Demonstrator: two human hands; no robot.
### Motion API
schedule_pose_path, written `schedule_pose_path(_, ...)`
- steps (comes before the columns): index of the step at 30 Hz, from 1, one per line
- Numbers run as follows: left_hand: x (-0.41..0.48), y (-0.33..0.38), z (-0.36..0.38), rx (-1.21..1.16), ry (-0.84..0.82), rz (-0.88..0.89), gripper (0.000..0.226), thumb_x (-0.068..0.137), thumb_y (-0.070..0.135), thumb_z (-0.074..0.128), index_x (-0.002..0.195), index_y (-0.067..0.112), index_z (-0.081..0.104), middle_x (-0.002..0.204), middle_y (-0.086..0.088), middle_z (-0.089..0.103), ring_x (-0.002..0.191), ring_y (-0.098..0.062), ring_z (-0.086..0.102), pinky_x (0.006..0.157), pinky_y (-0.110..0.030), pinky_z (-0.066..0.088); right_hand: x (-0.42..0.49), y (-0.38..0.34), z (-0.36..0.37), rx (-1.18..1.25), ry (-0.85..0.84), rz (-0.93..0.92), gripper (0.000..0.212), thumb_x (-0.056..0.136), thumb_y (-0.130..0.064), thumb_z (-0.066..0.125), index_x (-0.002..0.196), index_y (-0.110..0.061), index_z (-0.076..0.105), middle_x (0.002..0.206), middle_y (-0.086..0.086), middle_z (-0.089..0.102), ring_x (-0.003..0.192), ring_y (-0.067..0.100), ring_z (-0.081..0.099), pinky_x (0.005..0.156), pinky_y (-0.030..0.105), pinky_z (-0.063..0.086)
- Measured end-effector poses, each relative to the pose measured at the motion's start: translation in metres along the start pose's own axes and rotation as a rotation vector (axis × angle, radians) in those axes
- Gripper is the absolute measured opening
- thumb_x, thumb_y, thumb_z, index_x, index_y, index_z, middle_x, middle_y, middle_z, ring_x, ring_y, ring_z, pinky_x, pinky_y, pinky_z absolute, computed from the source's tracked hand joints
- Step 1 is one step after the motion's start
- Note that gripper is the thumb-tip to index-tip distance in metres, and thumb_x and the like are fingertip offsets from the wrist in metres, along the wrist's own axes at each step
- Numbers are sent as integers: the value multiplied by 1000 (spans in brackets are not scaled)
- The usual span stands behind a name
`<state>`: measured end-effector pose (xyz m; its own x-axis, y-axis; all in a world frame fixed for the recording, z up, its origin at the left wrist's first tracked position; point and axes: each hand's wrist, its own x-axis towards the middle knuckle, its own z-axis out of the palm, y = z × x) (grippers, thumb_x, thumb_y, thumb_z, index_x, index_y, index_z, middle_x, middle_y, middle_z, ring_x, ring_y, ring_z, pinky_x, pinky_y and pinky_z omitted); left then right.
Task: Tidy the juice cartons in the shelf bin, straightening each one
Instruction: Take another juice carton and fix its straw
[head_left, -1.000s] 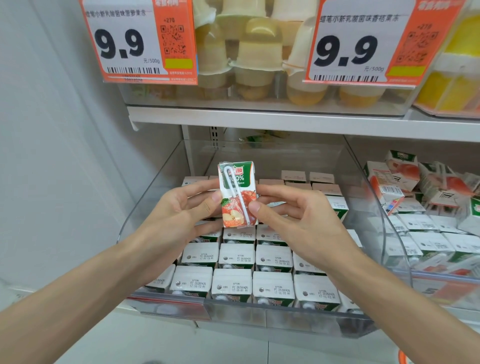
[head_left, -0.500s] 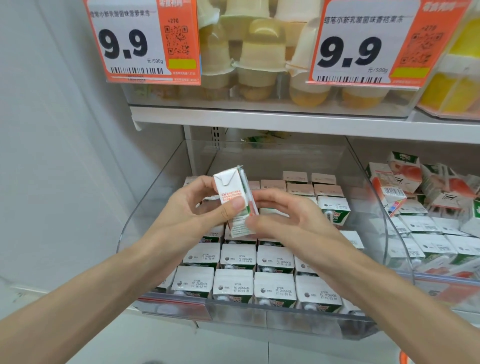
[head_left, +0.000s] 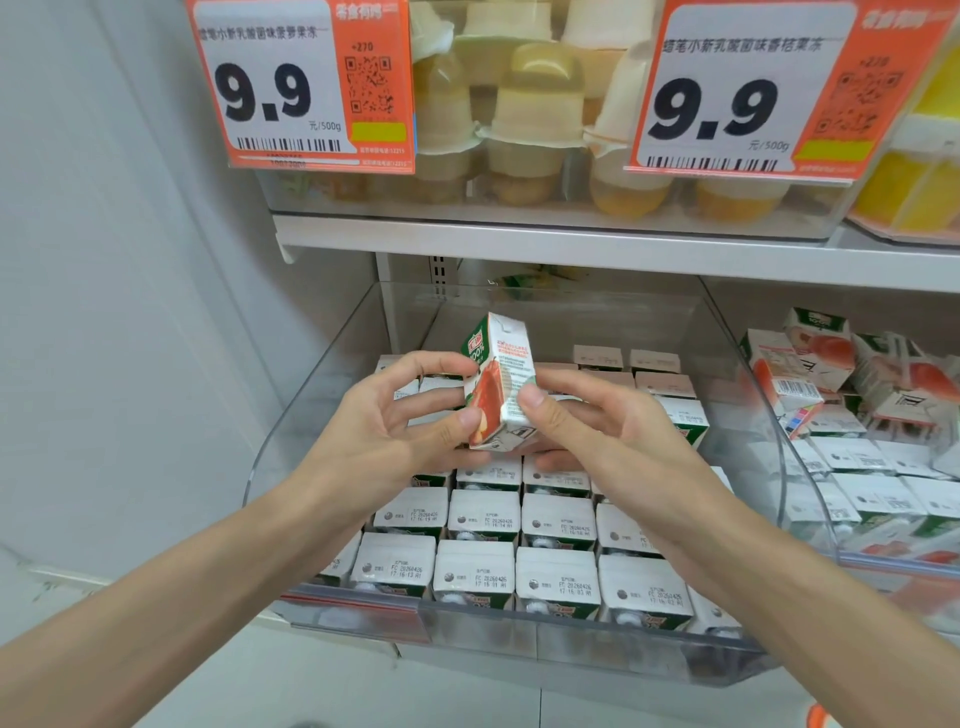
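A small juice carton (head_left: 501, 382), white and green with a red apple picture, is held tilted above the clear shelf bin (head_left: 332, 364). My left hand (head_left: 384, 431) pinches its lower left side between thumb and fingers. My right hand (head_left: 597, 431) grips its right side, thumb on the front face and fingers behind. Below them, several upright cartons (head_left: 483, 519) stand in neat rows in the bin, white tops with date prints facing up.
A second clear bin (head_left: 883, 566) to the right holds several cartons lying jumbled. The shelf above (head_left: 571, 244) carries jelly cups behind two orange 9.9 price tags (head_left: 306, 83). A pale wall runs along the left.
The carton has been turned between both hands: its straw side faced me, then a narrow side, now the apple front and text side show. Both hands sit slightly lower.
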<state>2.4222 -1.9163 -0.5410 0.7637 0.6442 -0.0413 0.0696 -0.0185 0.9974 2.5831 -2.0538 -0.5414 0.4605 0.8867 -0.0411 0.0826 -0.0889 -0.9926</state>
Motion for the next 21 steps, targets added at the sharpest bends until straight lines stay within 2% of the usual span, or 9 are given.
schedule_pose_path(3, 0, 1, 1, -5, -5, -8, 38, 91, 17, 74, 128, 25, 67, 120, -6, 79, 98, -32, 80, 86, -28, 64, 0, 0, 1, -7, 0, 7, 40, 99, -50, 63, 134, -32, 69, 108, -9, 82, 102, 9, 77, 96, 31, 59)
schedule_pose_path(7, -1, -2, -1, -18, -40, -4, 42, 90, 23, 73, 132, 28, 65, 120, -9, 79, 105, -29, 78, 87, -33, 64, 0, -2, 1, 22, 2, 43, 35, 108, -43, 51, 124, -26, 77, 104, -2, 82, 98, 16, 78, 94, 34, 60)
schedule_pose_path(10, -1, -1, 0, -17, -76, -9, 41, 95, 29, 68, 136, 34, 62, 120, -9, 79, 110, -26, 75, 85, -30, 63, 2, -4, 1, 35, 16, 65, 32, 109, -38, 53, 119, -21, 79, 100, 2, 83, 94, 17, 79, 92, 35, 60)
schedule_pose_path(14, -2, -1, 5, -29, -118, -21, 38, 102, 36, 56, 139, 41, 61, 116, -8, 79, 104, -26, 77, 87, -34, 63, 0, -7, 1, 93, 30, 87, 39, 102, -46, 58, 107, -15, 82, 94, 7, 83, 89, 22, 80, 89, 34, 61)
schedule_pose_path(18, -1, -1, 8, -55, -130, -43, 41, 99, 43, 54, 140, 44, 61, 114, -5, 79, 99, -26, 77, 88, -39, 62, -1, -8, 0, 114, 17, 99, 43, 101, -51, 58, 104, -15, 82, 93, 7, 82, 88, 23, 81, 80, 28, 61)
schedule_pose_path(21, -2, -1, 7, -47, -116, -17, 49, 96, 41, 58, 145, 46, 53, 118, -5, 79, 105, -26, 77, 92, -38, 60, 0, -6, -1, 96, -2, 88, 40, 102, -48, 57, 110, -17, 82, 99, 4, 83, 94, 19, 80, 88, 31, 60)
